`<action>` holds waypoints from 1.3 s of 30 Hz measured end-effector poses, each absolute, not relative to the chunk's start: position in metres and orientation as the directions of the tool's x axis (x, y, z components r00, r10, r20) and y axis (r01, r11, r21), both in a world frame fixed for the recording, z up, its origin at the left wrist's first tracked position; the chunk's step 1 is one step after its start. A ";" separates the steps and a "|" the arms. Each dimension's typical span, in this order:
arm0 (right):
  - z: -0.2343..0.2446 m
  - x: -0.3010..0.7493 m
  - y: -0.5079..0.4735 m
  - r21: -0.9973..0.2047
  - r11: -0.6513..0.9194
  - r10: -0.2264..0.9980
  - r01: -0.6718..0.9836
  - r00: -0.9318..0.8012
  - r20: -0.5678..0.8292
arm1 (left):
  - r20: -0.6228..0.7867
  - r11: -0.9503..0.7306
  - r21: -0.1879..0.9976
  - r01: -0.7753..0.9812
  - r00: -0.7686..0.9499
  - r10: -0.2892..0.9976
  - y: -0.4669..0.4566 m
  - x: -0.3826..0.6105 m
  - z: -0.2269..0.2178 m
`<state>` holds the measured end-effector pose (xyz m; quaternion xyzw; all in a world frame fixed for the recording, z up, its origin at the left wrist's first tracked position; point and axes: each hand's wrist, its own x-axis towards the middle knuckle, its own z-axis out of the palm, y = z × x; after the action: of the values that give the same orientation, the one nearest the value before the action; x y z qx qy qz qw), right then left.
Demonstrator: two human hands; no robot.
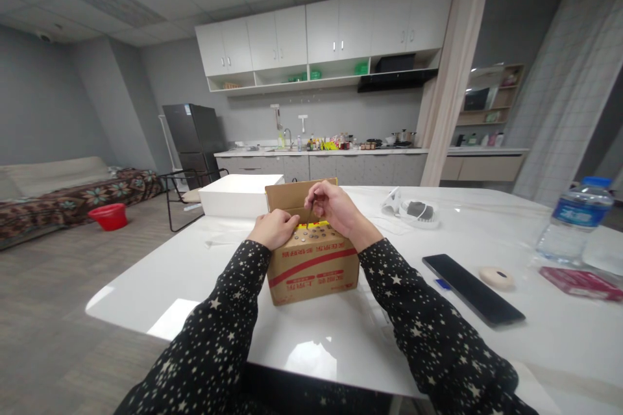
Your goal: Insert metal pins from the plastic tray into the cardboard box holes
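A brown cardboard box (311, 275) with red print stands on the table, its back flap (287, 195) raised. Several small round metal pieces (318, 233) dot its top, by a yellow strip; their kind is too small to tell. My left hand (273, 229) lies over the top left edge of the box, thumb toward the metal pieces and fingers curled on the cardboard. Above the top, my right hand (333, 207) pinches a thin dark metal rod (308, 215), pointing down at the box; the fingers hide its upper part.
A white box (238, 194) stands behind to the left. On the right lie a black phone (472, 288), a beige round case (496, 277), a dark red packet (581, 282) and a water bottle (574, 220). A clear container (418, 212) sits farther back.
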<state>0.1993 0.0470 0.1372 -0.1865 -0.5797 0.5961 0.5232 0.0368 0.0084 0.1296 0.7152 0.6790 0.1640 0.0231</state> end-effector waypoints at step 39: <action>0.132 0.186 0.052 -0.907 0.291 0.891 -0.305 -0.258 0.373 | 0.239 -0.096 0.253 0.963 0.034 0.970 0.007 0.037 0.129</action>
<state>0.1863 0.0519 0.1316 -0.2521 -0.5817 0.5392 0.5544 0.0373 0.0067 0.1289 0.7190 0.6721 0.1766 0.0111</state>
